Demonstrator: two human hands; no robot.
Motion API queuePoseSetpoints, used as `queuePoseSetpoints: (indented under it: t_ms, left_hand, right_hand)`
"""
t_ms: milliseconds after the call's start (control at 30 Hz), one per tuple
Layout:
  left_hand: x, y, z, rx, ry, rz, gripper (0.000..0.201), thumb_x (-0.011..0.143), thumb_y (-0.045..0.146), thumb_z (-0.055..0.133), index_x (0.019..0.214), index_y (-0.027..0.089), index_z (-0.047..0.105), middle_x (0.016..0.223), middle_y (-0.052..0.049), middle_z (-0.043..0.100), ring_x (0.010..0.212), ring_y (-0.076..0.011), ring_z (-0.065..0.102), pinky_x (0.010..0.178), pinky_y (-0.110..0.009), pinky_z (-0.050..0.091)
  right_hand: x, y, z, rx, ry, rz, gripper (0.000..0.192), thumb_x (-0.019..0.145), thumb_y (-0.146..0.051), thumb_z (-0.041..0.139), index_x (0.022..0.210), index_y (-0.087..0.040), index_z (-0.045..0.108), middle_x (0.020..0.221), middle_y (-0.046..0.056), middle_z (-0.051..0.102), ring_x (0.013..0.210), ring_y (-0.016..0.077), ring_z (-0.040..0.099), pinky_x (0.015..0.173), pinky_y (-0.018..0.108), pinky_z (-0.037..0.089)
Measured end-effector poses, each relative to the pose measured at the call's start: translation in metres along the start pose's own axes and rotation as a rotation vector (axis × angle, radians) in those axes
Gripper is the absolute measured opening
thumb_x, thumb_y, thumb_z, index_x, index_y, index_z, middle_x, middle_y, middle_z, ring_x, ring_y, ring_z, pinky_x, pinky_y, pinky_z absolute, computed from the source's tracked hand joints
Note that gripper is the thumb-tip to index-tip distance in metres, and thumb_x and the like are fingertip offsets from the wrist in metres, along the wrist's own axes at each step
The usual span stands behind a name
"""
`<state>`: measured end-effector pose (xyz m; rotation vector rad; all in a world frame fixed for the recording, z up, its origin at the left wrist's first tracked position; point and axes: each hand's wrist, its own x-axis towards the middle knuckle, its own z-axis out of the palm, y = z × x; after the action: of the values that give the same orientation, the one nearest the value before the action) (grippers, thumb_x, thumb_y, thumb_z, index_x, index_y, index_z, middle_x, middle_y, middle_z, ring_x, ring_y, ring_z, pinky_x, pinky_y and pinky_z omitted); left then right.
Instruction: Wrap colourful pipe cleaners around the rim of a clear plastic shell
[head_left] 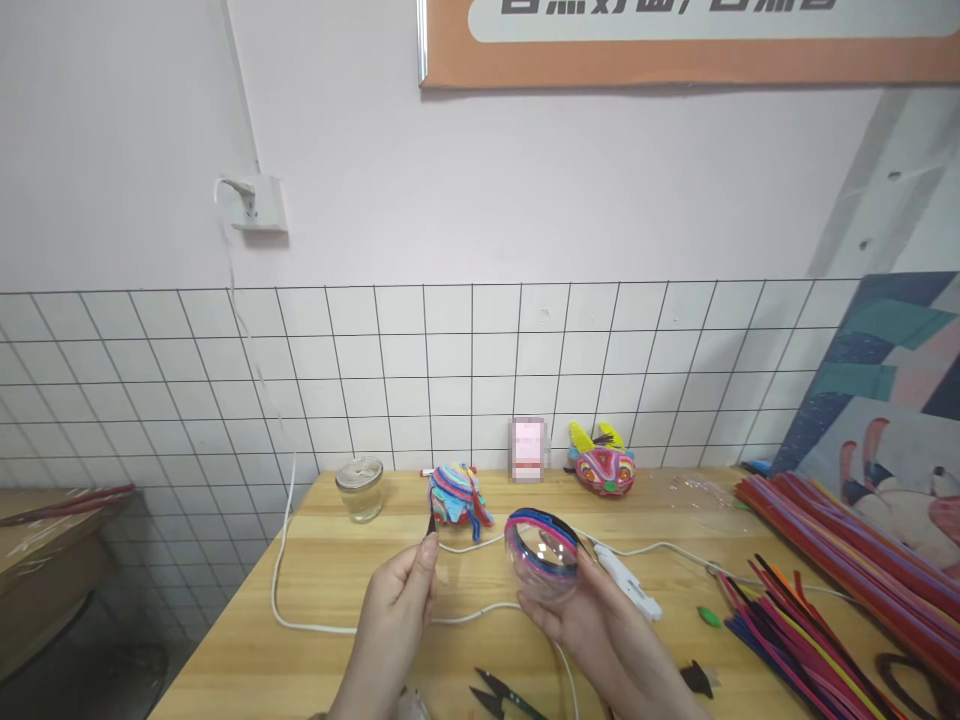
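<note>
My right hand [596,625] holds a clear plastic half-ball [544,580], its open side tilted up. Pink, blue and black pipe cleaners [517,545] run around its rim. To the left, my left hand [401,600] pinches a thin black strip [431,524] between thumb and forefinger; its kind is not clear, and most of it is hidden by the fingers. The two hands are apart. Behind the half-ball lies a white glue gun [626,580] with its cord. Small black snips [506,695] rest on the wooden table [247,600] between my forearms.
At the back stand a glass jar [360,490], a colourful pipe-cleaner figure [456,493], a blurred pink panel [528,450] and a decorated animal-face ball [604,470]. Bundles of pipe cleaners [795,635] cover the right side, near a green leaf-shaped piece [709,616]. A white cable [315,629] loops across the table.
</note>
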<state>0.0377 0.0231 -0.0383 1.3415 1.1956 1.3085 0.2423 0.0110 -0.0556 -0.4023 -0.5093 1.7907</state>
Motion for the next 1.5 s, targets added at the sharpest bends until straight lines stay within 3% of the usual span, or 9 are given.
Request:
queuePoseSetpoints:
  t_ms: [100, 233, 367, 567, 767, 1167, 1367, 1500]
  left_hand:
    - [-0.002, 0.004, -0.001, -0.016, -0.053, 0.004, 0.049, 0.08, 0.066, 0.045, 0.056, 0.023, 0.041, 0.041, 0.01, 0.03, 0.039, -0.0089, 0.026, 0.041, -0.023, 0.021]
    - [-0.004, 0.009, 0.002, 0.005, -0.15, 0.001, 0.039, 0.081, 0.055, 0.052, 0.065, 0.019, 0.054, 0.043, 0.007, 0.045, 0.043, -0.0111, 0.038, 0.046, -0.024, 0.031]
    - [-0.004, 0.008, 0.005, 0.022, -0.239, -0.041, 0.027, 0.077, 0.037, 0.061, 0.058, 0.018, 0.057, 0.049, 0.0, 0.06, 0.047, -0.0137, 0.049, 0.051, -0.026, 0.038]
    - [-0.002, -0.002, 0.006, 0.026, -0.202, -0.088, 0.005, 0.063, 0.02, 0.068, 0.063, 0.017, 0.065, 0.054, 0.0, 0.065, 0.053, -0.0154, 0.056, 0.057, -0.028, 0.042]
    - [0.002, -0.009, 0.005, 0.001, -0.154, -0.063, 0.015, 0.057, 0.015, 0.07, 0.07, 0.018, 0.065, 0.059, 0.001, 0.064, 0.059, -0.0162, 0.059, 0.059, -0.028, 0.044]
    - [-0.001, 0.006, 0.003, -0.011, -0.137, -0.08, 0.035, 0.063, 0.017, 0.067, 0.098, 0.012, 0.067, 0.056, 0.007, 0.051, 0.054, -0.012, 0.048, 0.055, -0.026, 0.037]
    - [0.0, 0.002, 0.004, -0.039, -0.178, -0.114, 0.061, 0.057, 0.016, 0.072, 0.116, 0.008, 0.063, 0.056, 0.006, 0.057, 0.051, -0.0119, 0.05, 0.054, -0.027, 0.039]
    - [-0.003, 0.005, 0.006, -0.049, -0.223, -0.126, 0.057, 0.057, 0.019, 0.072, 0.113, 0.009, 0.066, 0.054, 0.003, 0.062, 0.051, -0.0133, 0.054, 0.058, -0.029, 0.043]
  right_hand:
    - [-0.003, -0.004, 0.006, 0.046, -0.024, 0.049, 0.032, 0.087, -0.039, 0.061, 0.105, -0.015, 0.071, 0.112, 0.014, 0.072, 0.098, 0.0234, 0.068, 0.091, 0.039, 0.046]
    - [-0.004, -0.006, 0.005, 0.09, -0.008, 0.072, 0.038, 0.08, -0.041, 0.069, 0.104, -0.012, 0.071, 0.112, 0.017, 0.071, 0.099, 0.0261, 0.068, 0.092, 0.041, 0.046]
    - [-0.003, -0.006, 0.003, 0.096, -0.022, 0.059, 0.038, 0.08, -0.042, 0.069, 0.104, -0.012, 0.072, 0.112, 0.017, 0.072, 0.102, 0.0263, 0.066, 0.093, 0.041, 0.045]
    - [-0.002, -0.006, 0.004, 0.076, -0.011, 0.053, 0.037, 0.081, -0.041, 0.069, 0.104, -0.012, 0.072, 0.112, 0.017, 0.071, 0.1, 0.0253, 0.067, 0.092, 0.04, 0.046]
    - [-0.003, -0.003, 0.004, 0.074, -0.051, 0.053, 0.036, 0.084, -0.04, 0.065, 0.107, -0.012, 0.071, 0.113, 0.015, 0.071, 0.1, 0.0242, 0.067, 0.091, 0.039, 0.047]
    - [-0.001, 0.003, 0.001, 0.047, -0.06, 0.063, 0.04, 0.086, -0.041, 0.062, 0.114, -0.013, 0.067, 0.119, 0.015, 0.068, 0.107, 0.0242, 0.064, 0.092, 0.039, 0.045]
    - [0.0, 0.007, -0.001, 0.034, -0.053, 0.078, 0.039, 0.083, -0.042, 0.064, 0.11, -0.015, 0.069, 0.117, 0.014, 0.069, 0.104, 0.0222, 0.066, 0.09, 0.037, 0.046]
    - [-0.001, 0.011, 0.0, 0.036, -0.069, 0.069, 0.039, 0.088, -0.042, 0.058, 0.112, -0.013, 0.068, 0.116, 0.015, 0.07, 0.105, 0.023, 0.065, 0.09, 0.036, 0.046]
